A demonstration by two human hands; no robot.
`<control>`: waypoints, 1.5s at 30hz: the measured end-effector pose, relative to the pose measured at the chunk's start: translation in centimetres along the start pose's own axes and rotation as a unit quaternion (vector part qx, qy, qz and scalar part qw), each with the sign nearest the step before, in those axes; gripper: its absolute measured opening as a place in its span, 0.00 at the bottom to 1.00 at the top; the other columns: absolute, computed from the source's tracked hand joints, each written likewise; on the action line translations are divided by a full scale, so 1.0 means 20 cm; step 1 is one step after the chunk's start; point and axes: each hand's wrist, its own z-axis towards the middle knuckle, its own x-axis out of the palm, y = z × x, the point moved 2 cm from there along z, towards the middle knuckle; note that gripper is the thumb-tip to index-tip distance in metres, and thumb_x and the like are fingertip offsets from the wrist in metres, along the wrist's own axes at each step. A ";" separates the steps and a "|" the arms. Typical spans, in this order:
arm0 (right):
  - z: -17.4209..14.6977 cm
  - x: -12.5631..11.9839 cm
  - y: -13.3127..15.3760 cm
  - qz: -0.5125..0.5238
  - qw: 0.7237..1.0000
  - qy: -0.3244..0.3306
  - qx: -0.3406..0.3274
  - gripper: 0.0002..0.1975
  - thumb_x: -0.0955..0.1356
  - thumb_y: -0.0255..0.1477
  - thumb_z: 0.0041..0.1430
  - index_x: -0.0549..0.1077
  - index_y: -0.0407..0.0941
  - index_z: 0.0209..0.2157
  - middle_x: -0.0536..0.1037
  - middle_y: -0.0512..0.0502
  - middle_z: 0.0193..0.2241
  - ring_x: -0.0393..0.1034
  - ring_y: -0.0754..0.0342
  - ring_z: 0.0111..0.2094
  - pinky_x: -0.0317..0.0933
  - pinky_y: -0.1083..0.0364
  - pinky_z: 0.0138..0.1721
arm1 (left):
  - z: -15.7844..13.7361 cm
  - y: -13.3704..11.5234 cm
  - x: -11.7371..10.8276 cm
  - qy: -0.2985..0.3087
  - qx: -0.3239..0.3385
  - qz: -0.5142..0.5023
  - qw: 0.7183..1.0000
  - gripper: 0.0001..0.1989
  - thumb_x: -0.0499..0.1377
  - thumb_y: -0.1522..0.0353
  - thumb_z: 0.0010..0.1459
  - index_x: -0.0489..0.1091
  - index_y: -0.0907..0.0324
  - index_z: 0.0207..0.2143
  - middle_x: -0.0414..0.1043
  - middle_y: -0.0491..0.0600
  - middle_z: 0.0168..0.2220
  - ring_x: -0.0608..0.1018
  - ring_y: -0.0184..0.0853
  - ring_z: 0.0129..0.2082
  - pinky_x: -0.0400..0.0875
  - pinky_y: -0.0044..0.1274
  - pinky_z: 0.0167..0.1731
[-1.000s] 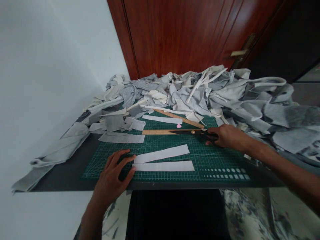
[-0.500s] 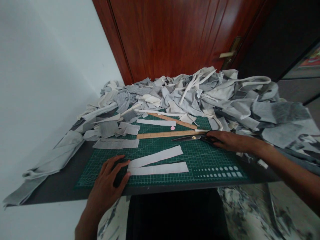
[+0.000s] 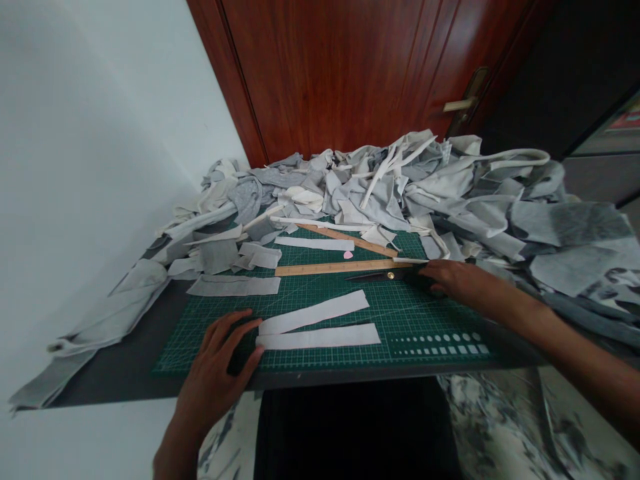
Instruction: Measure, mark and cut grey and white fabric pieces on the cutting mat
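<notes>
The light is dim, cool and diffuse. A soft sheen lies on the door (image 3: 340, 73), and faint shadow greys the wall (image 3: 125, 133). The strips (image 3: 323, 337) look brightest; the area below the table (image 3: 130, 373) sinks to black. Detail is soft, the floor (image 3: 495, 427) smeared, the edges stretched by a wide lens.

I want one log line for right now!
left hand: touching white strips | right hand: at black scissors, handle end | wooden ruler: beyond scissors | green mat: underneath
</notes>
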 end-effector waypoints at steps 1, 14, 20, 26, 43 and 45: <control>-0.01 -0.02 0.06 -0.014 1.000 -0.026 0.002 0.21 0.67 0.16 0.61 0.78 0.42 0.54 0.81 0.34 0.52 0.78 0.41 0.51 0.70 0.44 0.55 | 0.00 0.00 0.00 -0.004 0.009 -0.003 1.000 0.16 0.58 0.58 0.70 0.72 0.50 0.57 0.68 0.52 0.62 0.69 0.49 0.63 0.68 0.46 0.62; 0.06 0.04 0.84 0.155 0.981 -0.072 -0.096 0.11 0.74 0.33 0.66 0.75 0.45 0.47 0.78 0.40 0.48 0.73 0.41 0.51 0.67 0.41 0.56 | -0.02 -0.01 -0.03 0.008 0.048 -0.038 0.998 0.07 0.61 0.62 0.68 0.79 0.50 0.43 0.74 0.50 0.58 0.70 0.47 0.63 0.71 0.43 0.62; 0.07 0.04 0.82 0.179 0.976 -0.075 -0.097 0.08 0.72 0.32 0.68 0.75 0.46 0.46 0.80 0.42 0.45 0.73 0.43 0.49 0.64 0.43 0.54 | -0.03 0.01 -0.03 0.031 0.036 -0.069 0.996 0.07 0.62 0.60 0.67 0.78 0.51 0.39 0.76 0.51 0.55 0.72 0.46 0.60 0.73 0.39 0.58; 0.07 0.07 0.79 0.290 0.948 -0.101 -0.083 0.06 0.66 0.30 0.74 0.76 0.47 0.45 0.82 0.46 0.41 0.75 0.49 0.44 0.62 0.49 0.49 | -0.01 -0.03 -0.05 0.051 0.023 -0.135 0.989 0.10 0.59 0.62 0.70 0.75 0.53 0.35 0.79 0.49 0.40 0.78 0.40 0.46 0.76 0.32 0.48; 0.32 0.10 0.74 0.224 0.963 -0.152 0.000 0.08 0.67 0.27 0.72 0.80 0.46 0.45 0.79 0.42 0.41 0.72 0.44 0.47 0.63 0.45 0.50 | 0.12 -0.04 0.05 -0.024 -0.033 -0.063 0.997 0.12 0.54 0.61 0.72 0.76 0.53 0.45 0.77 0.49 0.43 0.77 0.41 0.46 0.71 0.36 0.50; 0.31 0.09 0.74 0.210 0.965 -0.153 -0.028 0.09 0.67 0.31 0.73 0.79 0.46 0.48 0.77 0.40 0.45 0.71 0.43 0.49 0.64 0.44 0.51 | 0.11 -0.05 0.05 -0.009 -0.019 -0.044 0.999 0.13 0.53 0.62 0.72 0.77 0.52 0.48 0.76 0.51 0.46 0.75 0.43 0.50 0.69 0.38 0.54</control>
